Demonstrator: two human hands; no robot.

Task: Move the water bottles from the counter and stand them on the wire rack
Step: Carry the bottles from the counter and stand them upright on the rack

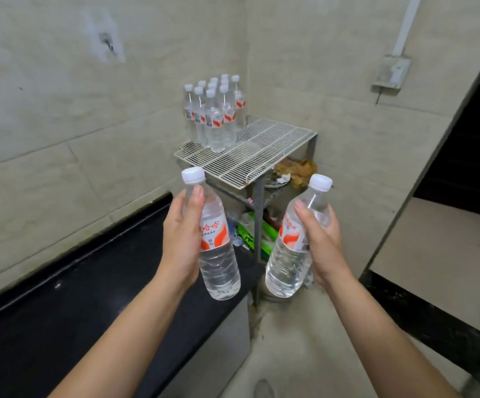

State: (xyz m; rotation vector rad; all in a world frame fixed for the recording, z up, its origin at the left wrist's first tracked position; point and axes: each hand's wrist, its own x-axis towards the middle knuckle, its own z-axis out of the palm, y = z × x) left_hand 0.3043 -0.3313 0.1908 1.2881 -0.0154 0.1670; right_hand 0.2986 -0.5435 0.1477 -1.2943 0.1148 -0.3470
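Left hand [180,239]: holds left bottle [215,242]
Right hand [323,242]: holds right bottle [293,248]
Wire rack [261,156]: past both hands
Bottle group [214,116]: stands on rack
Tabletop [75,282]: under left hand

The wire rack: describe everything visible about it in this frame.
The wire rack is a white, slightly rusty grid shelf resting on grey metal legs in the tiled corner, beside the end of the black counter. A cluster of capped water bottles stands upright on its back-left part; the rest is bare. Clutter sits underneath. Neither hand touches it.
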